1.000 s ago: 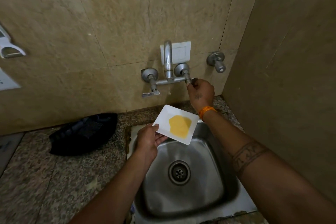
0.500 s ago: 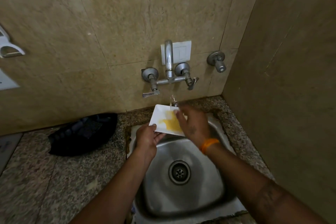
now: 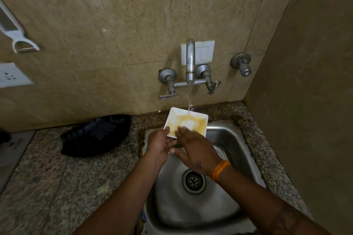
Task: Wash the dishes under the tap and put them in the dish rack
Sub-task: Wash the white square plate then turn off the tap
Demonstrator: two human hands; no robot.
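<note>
- Over the back edge of the steel sink (image 3: 229, 139), a small square white plate (image 3: 186, 120) sat under the running tap (image 3: 190, 59); I noted the stream landing near the plate's far rim.
- Plate position: held above the basin, tilted slightly toward the camera, with a yellow smear thinned and spread across most of its face.
- Left hand (image 3: 159, 144): gripped the plate's near-left corner, thumb on top, the other fingers curled underneath.
- Right hand (image 3: 194, 150): lay flat across the near edge, fingers (image 3: 184, 130) straight and slightly spread, pressing on the soiled surface. It held nothing.
- Step in hand, by my reading: rinsing and rubbing the first dish. The residue was loosened but not gone, so I judged the wash only partly done.
- Next move calls for, in my judgement: rubbing on until the face shows white, keeping the smeared area under the stream, then probably turning the plate to rinse its underside.
- A dark, slatted basket-like object (image 3: 95, 133) lay on the speckled tabletop (image 3: 57, 187) left of the sink. I could not tell whether it was the dish rack.
- Risk noted: a wet plate held by one corner could slip.
</note>
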